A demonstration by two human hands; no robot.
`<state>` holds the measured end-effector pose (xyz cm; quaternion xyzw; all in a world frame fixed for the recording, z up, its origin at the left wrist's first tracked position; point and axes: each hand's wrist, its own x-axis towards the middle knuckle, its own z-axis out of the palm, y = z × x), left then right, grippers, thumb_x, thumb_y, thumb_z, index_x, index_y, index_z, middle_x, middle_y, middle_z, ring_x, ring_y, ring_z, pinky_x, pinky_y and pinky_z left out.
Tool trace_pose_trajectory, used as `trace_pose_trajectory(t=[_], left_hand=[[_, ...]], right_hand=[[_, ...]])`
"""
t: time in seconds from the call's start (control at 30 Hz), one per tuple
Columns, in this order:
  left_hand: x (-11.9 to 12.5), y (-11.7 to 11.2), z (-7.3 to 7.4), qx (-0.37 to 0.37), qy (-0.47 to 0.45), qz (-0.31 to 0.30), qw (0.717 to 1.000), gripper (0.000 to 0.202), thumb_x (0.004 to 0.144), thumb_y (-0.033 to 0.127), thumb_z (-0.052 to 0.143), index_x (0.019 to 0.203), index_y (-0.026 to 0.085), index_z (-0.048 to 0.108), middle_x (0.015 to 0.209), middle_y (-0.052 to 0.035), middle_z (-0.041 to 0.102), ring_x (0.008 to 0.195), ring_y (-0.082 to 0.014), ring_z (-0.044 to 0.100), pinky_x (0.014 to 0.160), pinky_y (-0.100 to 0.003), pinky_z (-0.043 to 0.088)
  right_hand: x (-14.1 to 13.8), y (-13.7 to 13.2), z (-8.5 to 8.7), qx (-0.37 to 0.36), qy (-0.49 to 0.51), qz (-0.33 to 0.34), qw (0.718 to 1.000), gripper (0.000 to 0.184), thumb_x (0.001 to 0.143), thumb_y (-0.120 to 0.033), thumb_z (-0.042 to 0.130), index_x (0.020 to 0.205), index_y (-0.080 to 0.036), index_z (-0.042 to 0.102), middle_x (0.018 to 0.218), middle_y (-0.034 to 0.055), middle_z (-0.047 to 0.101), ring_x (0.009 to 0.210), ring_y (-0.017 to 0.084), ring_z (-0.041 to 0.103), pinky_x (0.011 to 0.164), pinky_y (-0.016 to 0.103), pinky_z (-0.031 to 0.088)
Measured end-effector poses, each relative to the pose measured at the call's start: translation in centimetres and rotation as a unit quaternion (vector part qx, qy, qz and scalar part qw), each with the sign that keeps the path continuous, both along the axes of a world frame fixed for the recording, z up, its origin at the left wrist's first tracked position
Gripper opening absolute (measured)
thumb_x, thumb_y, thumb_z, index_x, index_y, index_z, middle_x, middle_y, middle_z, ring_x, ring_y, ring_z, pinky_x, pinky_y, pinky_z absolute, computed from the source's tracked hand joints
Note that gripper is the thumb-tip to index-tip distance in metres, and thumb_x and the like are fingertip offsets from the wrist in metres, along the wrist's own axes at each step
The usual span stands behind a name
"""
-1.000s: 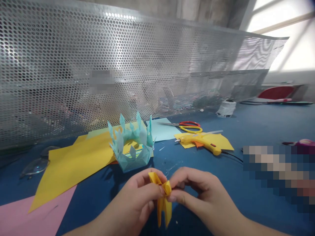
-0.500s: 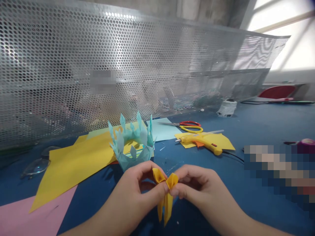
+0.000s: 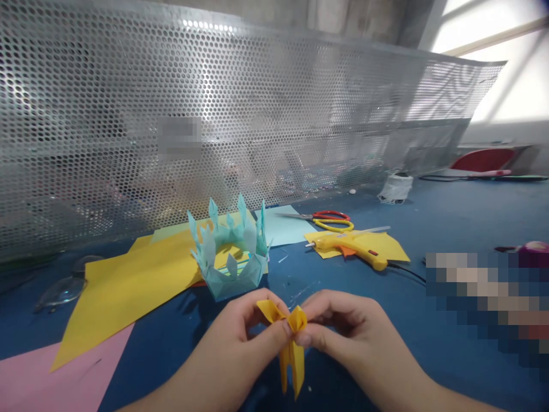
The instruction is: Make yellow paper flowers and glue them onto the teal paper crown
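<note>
A small folded yellow paper piece [image 3: 293,360] is pinched between both of my hands, low in the middle of the head view. It has two flared flaps on top and two narrow legs hanging down. My left hand [image 3: 253,337] grips it with thumb and fingertips from the left. From the other side, my right hand [image 3: 347,332] pinches the right flap; its lower fingers are curled. Just beyond my left hand stands a light-blue folded paper crown [image 3: 234,274] with pointed tips around its rim.
Yellow paper [image 3: 128,292] and pink paper [image 3: 64,372] lie left, near glasses [image 3: 64,290]. Scissors [image 3: 332,220] and a yellow glue gun [image 3: 355,249] with a cord lie right of the crown. A perforated metal screen [image 3: 240,114] borders the blue table [image 3: 463,223].
The folded yellow piece has turned slightly between my fingers; its left flap now points further left and its legs have shifted right. My hands have sunk a little.
</note>
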<state>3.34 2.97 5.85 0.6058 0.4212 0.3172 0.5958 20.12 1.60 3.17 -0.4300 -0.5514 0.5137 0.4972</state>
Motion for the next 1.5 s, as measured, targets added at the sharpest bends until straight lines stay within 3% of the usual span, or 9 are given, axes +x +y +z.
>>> trace_pose_trajectory(t=[0.2,0.37,0.5,0.6,0.7,0.8,1.07,1.33,1.5], left_hand=[[0.4,-0.6,-0.2,-0.129,-0.033,0.012,0.991,0.017,0.066,0.034,0.059,0.075,0.021,0.053,0.069,0.0037,0.050,0.064,-0.0127,0.051,0.063,-0.025,0.046],[0.4,-0.6,-0.4,-0.118,-0.009,-0.002,0.993,0.019,0.060,0.033,0.061,0.069,0.020,0.051,0.058,0.0071,0.045,0.055,-0.0091,0.040,0.056,-0.021,0.038],[0.0,-0.4,0.0,-0.053,0.052,0.004,0.997,0.011,0.065,0.029,0.060,0.070,0.020,0.055,0.057,0.0071,0.049,0.053,-0.0097,0.041,0.052,-0.020,0.033],[-0.5,-0.4,1.0,0.050,0.107,0.011,0.993,0.004,0.070,0.024,0.064,0.071,0.022,0.062,0.067,0.0047,0.059,0.065,-0.0131,0.052,0.060,-0.021,0.038],[-1.1,-0.4,2.2,0.220,0.210,-0.001,0.953,0.002,0.076,0.026,0.066,0.076,0.027,0.068,0.076,0.0056,0.067,0.074,-0.0139,0.060,0.068,-0.020,0.040],[-1.6,-0.6,3.0,0.289,0.270,-0.019,0.918,0.008,0.080,0.028,0.065,0.072,0.027,0.068,0.071,0.0071,0.068,0.067,-0.0120,0.061,0.061,-0.018,0.040],[-1.6,-0.3,3.3,0.259,0.303,-0.099,0.912,0.014,0.084,0.022,0.057,0.073,0.022,0.066,0.077,0.0040,0.063,0.067,-0.0113,0.056,0.060,-0.020,0.038],[-1.3,0.0,2.4,0.177,0.285,-0.095,0.937,0.017,0.084,0.023,0.052,0.067,0.019,0.053,0.072,0.0047,0.053,0.065,-0.0120,0.047,0.058,-0.023,0.034],[-1.0,0.5,2.4,0.167,0.286,-0.094,0.939,0.015,0.082,0.022,0.051,0.069,0.020,0.057,0.071,0.0044,0.054,0.067,-0.0127,0.049,0.061,-0.024,0.035]], right_hand=[[-0.5,-0.1,0.3,-0.010,0.005,0.011,1.000,0.008,0.062,-0.017,0.078,0.063,-0.022,0.073,0.062,-0.0031,0.071,0.058,0.012,0.064,0.057,0.021,0.052],[-0.4,-0.3,0.4,-0.014,0.019,0.024,0.999,0.009,0.063,-0.015,0.076,0.063,-0.023,0.073,0.060,-0.0048,0.070,0.057,0.010,0.064,0.058,0.019,0.052],[-0.2,-0.3,0.1,-0.020,0.028,0.030,0.999,0.012,0.063,-0.012,0.076,0.063,-0.024,0.073,0.062,-0.0061,0.071,0.059,0.009,0.064,0.058,0.016,0.051],[-0.1,-0.1,0.1,-0.034,0.038,0.038,0.998,0.013,0.065,-0.011,0.076,0.064,-0.024,0.074,0.061,-0.0068,0.071,0.059,0.008,0.064,0.058,0.014,0.050],[-0.1,0.0,0.2,-0.044,0.047,0.053,0.996,0.015,0.066,-0.010,0.076,0.067,-0.024,0.074,0.063,-0.0067,0.072,0.060,0.008,0.065,0.059,0.014,0.051],[-0.3,-0.1,0.3,-0.041,0.055,0.067,0.995,0.017,0.066,-0.009,0.076,0.068,-0.025,0.075,0.067,-0.0063,0.074,0.064,0.008,0.067,0.062,0.014,0.052],[-0.3,0.0,-0.1,-0.041,0.080,0.093,0.992,0.014,0.066,-0.015,0.081,0.076,-0.023,0.075,0.070,-0.0045,0.074,0.066,0.009,0.067,0.064,0.016,0.052],[-0.4,0.2,-0.2,-0.062,0.093,0.103,0.988,0.031,0.054,-0.007,0.087,0.076,-0.022,0.070,0.065,-0.0088,0.070,0.061,0.005,0.062,0.061,0.013,0.047],[-0.4,0.6,-0.4,-0.105,0.104,0.128,0.981,0.016,0.064,-0.025,0.084,0.072,-0.019,0.072,0.061,-0.0046,0.070,0.056,0.007,0.063,0.056,0.017,0.049]])
